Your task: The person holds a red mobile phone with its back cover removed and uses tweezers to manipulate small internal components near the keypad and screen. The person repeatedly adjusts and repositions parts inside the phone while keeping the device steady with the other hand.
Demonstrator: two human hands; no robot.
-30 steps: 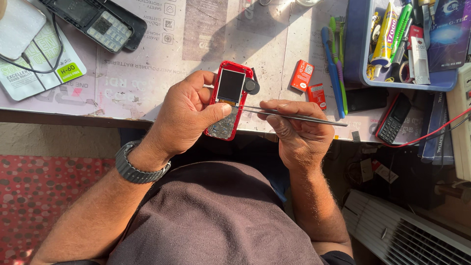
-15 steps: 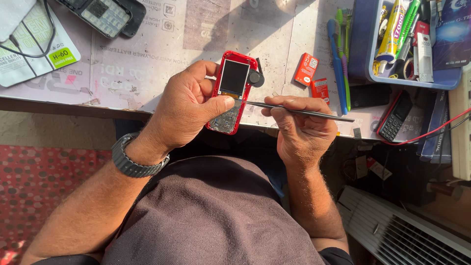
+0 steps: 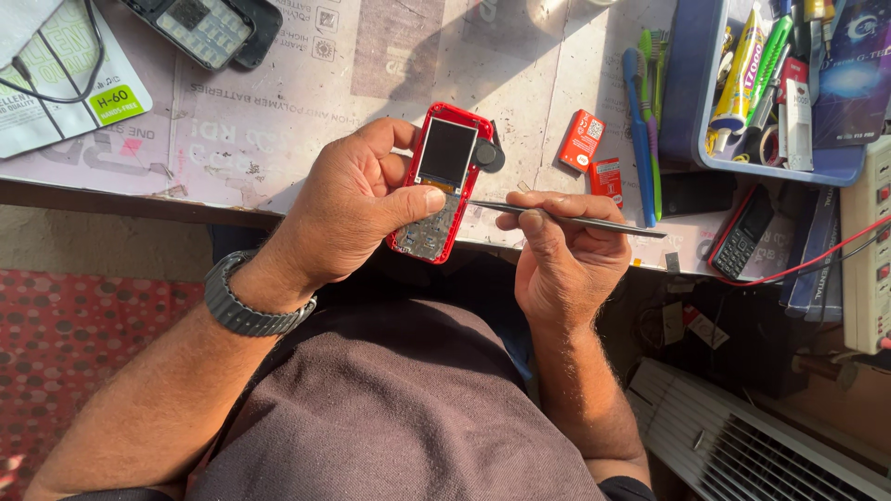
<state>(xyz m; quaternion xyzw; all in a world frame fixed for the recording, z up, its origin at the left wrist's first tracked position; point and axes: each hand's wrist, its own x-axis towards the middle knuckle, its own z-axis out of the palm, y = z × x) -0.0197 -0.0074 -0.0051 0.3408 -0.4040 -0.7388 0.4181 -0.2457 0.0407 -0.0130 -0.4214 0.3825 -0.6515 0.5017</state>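
A: Where's the phone?

B: Red keypad phone, centre of frame, just over the near edge of the worktable. My left hand is wrapped round it from the left, thumb pressed on the exposed keypad area so it sits steady, screen facing up at me.

A: Right hand?

B: Right hand, just right of the phone, fingers pinched narrow round a thin metal tool. It lies near level, tip pointing left and meeting the phone's right side by my thumb. Can't tell if the tip is actually in the seam.

A: Why held off the table?

B: My guess is that lifting it close lets me angle it into the sunlight and brace both hands together.

A: Around it?

B: Two small red parts just right of the phone, blue and green toothbrushes beyond. Blue tray of tubes and tools upper right, kept within reach. Black keypad phone right of the tool. Another opened handset upper left.
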